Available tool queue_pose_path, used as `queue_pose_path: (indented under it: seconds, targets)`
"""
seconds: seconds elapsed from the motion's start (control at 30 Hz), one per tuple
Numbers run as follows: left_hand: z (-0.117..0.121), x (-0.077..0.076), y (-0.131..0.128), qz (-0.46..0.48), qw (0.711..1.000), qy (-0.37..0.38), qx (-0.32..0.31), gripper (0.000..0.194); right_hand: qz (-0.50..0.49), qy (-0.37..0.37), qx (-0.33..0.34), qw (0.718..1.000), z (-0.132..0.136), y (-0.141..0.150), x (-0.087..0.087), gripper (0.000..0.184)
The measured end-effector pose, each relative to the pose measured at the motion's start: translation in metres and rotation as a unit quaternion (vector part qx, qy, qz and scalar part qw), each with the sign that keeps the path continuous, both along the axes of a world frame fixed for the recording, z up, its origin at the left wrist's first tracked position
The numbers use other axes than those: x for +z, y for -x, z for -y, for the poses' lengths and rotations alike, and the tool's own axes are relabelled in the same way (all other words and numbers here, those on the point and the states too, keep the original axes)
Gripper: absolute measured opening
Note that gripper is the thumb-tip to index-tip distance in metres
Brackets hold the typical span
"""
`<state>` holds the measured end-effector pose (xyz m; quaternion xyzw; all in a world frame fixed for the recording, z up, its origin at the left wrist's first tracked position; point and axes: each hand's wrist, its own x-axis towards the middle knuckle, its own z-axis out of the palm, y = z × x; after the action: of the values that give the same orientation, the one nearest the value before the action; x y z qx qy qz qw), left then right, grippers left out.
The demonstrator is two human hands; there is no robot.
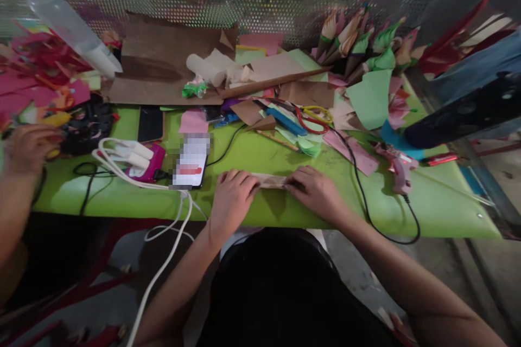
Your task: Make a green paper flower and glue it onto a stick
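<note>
Between my hands, near the front edge of the green table (280, 211), lies a narrow strip of pale folded paper (272, 181). My left hand (235, 195) grips its left end, fingers curled over the paper. At the other end, my right hand (311, 190) pinches the strip between thumb and fingers. Left of my left hand rests a lit phone (191, 165). Beyond my hands are red-handled scissors (311, 122), a blue cutter-like tool (286, 121) and a pencil (277, 140). The undersides of my fingers are hidden.
A pink glue gun (401, 168) with a black cord lies at the right. White chargers plug into a magenta power strip (150, 165) at the left. Brown paper (171, 59), paper scraps and paper cones (360, 43) line the back. Another person's hand (32, 146) is at far left.
</note>
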<state>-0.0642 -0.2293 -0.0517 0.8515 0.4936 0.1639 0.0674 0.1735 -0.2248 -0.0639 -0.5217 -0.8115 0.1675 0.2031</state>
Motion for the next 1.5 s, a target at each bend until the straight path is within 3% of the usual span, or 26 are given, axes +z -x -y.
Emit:
queue_pose_path:
  seconds: [0.13,0.27,0.4,0.57,0.73,0.83,0.93,1.03,1.13,1.2,1.27,1.37,1.5]
  targets:
    - [-0.012,0.002,-0.001,-0.014,1.000,0.017,0.011,0.010,0.045,0.015,-0.063,0.997,-0.004,0.008,0.008,0.004]
    - [-0.024,-0.002,0.000,-0.018,1.000,0.010,0.022,0.023,0.073,0.038,-0.065,0.994,-0.006,0.014,0.013,0.018]
    - [-0.030,-0.002,0.001,-0.022,0.999,0.027,-0.006,0.029,0.077,0.081,-0.057,0.992,-0.008,0.014,0.015,0.013]
    - [-0.026,0.004,0.002,-0.040,0.998,0.036,-0.012,0.004,0.043,0.040,-0.015,0.998,-0.006,0.008,0.010,0.005]
    - [-0.016,0.002,0.007,-0.010,0.999,0.005,-0.045,0.007,0.025,-0.042,0.016,0.999,-0.001,0.007,-0.002,0.012]
    - [-0.017,-0.003,0.011,0.008,0.998,-0.027,-0.049,0.011,0.001,-0.033,0.012,0.999,-0.002,0.010,-0.001,0.016]
    - [-0.025,-0.006,0.012,0.064,0.997,-0.021,-0.030,0.010,-0.088,0.016,0.013,0.996,-0.008,0.009,0.005,0.018]
    - [-0.031,0.001,0.006,0.175,0.983,0.049,-0.029,0.011,-0.281,0.070,-0.008,0.957,-0.012,0.005,0.013,0.021]
    - [-0.033,0.013,-0.007,0.277,0.956,0.100,0.006,0.011,-0.483,0.147,-0.041,0.862,-0.017,0.005,0.016,0.043]
    - [-0.035,0.018,-0.019,0.333,0.930,0.153,0.017,0.012,-0.548,0.191,-0.059,0.812,-0.020,0.009,0.016,0.054]
    - [-0.039,0.021,-0.030,0.376,0.908,0.183,0.014,0.012,-0.563,0.212,-0.071,0.796,-0.025,0.014,0.016,0.053]
    - [-0.050,0.022,-0.041,0.394,0.900,0.185,0.002,0.010,-0.564,0.190,-0.096,0.798,-0.033,0.019,0.021,0.036]
    - [-0.078,0.021,-0.041,0.339,0.931,0.129,0.039,0.010,-0.578,0.105,-0.138,0.797,-0.050,0.015,0.032,0.029]
